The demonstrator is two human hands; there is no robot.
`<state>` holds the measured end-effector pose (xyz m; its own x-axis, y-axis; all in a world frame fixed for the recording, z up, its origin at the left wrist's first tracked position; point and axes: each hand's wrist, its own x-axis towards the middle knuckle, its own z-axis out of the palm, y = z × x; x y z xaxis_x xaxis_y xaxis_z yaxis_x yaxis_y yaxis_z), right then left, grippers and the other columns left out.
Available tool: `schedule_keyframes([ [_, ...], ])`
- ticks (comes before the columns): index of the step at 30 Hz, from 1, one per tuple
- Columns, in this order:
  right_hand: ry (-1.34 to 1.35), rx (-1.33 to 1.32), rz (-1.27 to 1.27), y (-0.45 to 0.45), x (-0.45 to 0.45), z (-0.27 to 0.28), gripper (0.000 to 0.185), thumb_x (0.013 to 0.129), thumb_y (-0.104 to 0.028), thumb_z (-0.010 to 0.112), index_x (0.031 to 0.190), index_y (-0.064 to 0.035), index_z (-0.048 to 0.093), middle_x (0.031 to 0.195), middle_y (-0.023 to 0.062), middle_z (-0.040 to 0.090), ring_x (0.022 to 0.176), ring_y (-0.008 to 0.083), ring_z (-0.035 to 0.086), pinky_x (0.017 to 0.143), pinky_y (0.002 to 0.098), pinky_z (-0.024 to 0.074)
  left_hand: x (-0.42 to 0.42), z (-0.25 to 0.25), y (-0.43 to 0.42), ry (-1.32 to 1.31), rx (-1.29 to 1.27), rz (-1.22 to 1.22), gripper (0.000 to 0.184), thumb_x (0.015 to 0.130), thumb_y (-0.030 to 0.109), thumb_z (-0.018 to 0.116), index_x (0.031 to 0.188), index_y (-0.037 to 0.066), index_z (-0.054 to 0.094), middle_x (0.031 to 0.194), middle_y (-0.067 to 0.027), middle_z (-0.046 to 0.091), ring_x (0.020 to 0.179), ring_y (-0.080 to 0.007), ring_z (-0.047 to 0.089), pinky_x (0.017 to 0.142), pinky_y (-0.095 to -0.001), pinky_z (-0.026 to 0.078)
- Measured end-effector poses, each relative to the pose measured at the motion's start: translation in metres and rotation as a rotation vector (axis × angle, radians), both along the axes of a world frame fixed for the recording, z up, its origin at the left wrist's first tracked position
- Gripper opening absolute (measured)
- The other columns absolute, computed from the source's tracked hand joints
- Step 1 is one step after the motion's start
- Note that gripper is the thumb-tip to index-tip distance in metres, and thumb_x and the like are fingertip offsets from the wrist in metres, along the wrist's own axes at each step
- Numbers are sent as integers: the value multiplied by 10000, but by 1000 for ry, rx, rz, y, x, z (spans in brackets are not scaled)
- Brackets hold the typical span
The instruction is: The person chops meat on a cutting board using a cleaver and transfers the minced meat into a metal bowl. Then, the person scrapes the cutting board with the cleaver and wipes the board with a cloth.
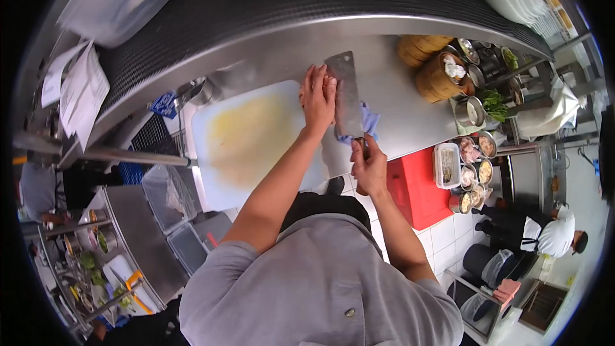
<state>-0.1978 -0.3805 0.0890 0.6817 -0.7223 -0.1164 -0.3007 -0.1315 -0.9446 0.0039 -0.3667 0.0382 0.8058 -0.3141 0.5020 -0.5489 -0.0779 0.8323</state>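
My right hand point(368, 165) is closed around the handle of a cleaver point(346, 93), whose broad metal blade points away from me. Alongside the blade's left edge is my left hand point(318, 104), its fingers bent and close together. Something tan shows by those fingers, but I cannot make out what it is. A blue cloth point(369, 120) lies partly under the blade, near the handle. To the left is a large white cutting board point(253, 138) with a wide yellowish stain; my left hand is at its upper right edge.
The steel counter point(410, 122) runs under a shelf point(256, 25) holding white dishes. Bamboo steamers point(439, 80) stand at the back right. A white tub point(446, 165) and several bowls of food sit beside a red container point(419, 192). Another person point(554, 234) stands at far right.
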Motion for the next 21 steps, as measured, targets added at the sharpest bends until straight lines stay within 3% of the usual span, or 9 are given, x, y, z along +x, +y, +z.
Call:
schedule_keyframes([
  [2,27,15,-82,-19,-20,5,411,1022,-237,598,1347,7,534,668,40,575,455,83,525,395,261,423,17,-36,-18,-376,570,3,468,1014,342,537,1420,110,511,1524,-203,358,1386,-458,359,1153,-561,278],
  [3,22,4,-138,-27,-30,2,397,1015,-228,608,1323,16,549,660,51,595,462,93,544,414,273,436,11,-31,-16,-417,754,-49,505,1060,430,388,1477,156,465,1580,-157,318,1460,-429,261,1204,-578,149],
  [5,16,-80,-210,-47,-56,-27,402,1011,-236,614,1306,31,557,653,57,607,467,98,555,421,277,443,14,-34,-21,-447,785,-91,532,1056,453,381,1500,164,436,1593,-153,294,1471,-422,237,1208,-578,127],
  [6,7,92,-250,-48,-62,-15,417,1010,-253,617,1313,27,555,660,52,598,470,96,548,413,277,440,14,-32,-19,-472,819,-114,560,1053,477,373,1522,173,407,1606,-149,271,1483,-414,214,1212,-579,106],
  [10,0,130,-270,-59,-68,-17,385,1005,-238,620,1285,23,573,643,46,583,479,94,549,427,276,438,19,7,2,-478,822,-97,587,1040,504,379,1518,165,421,1616,-146,267,1494,-403,197,1222,-554,75],
  [13,78,-163,-120,-43,-61,-16,324,972,-173,613,1232,21,608,597,85,570,504,117,570,491,295,450,50,28,56,-233,342,-5,575,1040,444,421,1488,85,450,1575,-166,357,1476,-370,268,1211,-498,149],
  [16,26,-207,144,-10,-37,-23,345,915,-164,644,1239,-49,630,715,150,650,533,203,620,534,342,507,73,64,118,-314,129,171,527,1031,341,472,1437,5,486,1486,-195,469,1391,-356,404,1158,-475,279],
  [19,-25,-463,309,32,6,-35,377,881,-185,673,1257,-163,648,879,125,677,677,261,679,595,381,557,69,101,158,-403,91,80,458,1004,281,538,1367,2,563,1427,-191,515,1339,-345,451,1128,-462,325],
  [21,20,-526,377,55,29,-48,412,873,-200,689,1283,-206,643,931,101,673,703,271,685,601,375,561,60,110,169,-506,316,145,374,957,201,628,1284,20,634,1389,-160,547,1318,-331,472,1108,-448,352],
])
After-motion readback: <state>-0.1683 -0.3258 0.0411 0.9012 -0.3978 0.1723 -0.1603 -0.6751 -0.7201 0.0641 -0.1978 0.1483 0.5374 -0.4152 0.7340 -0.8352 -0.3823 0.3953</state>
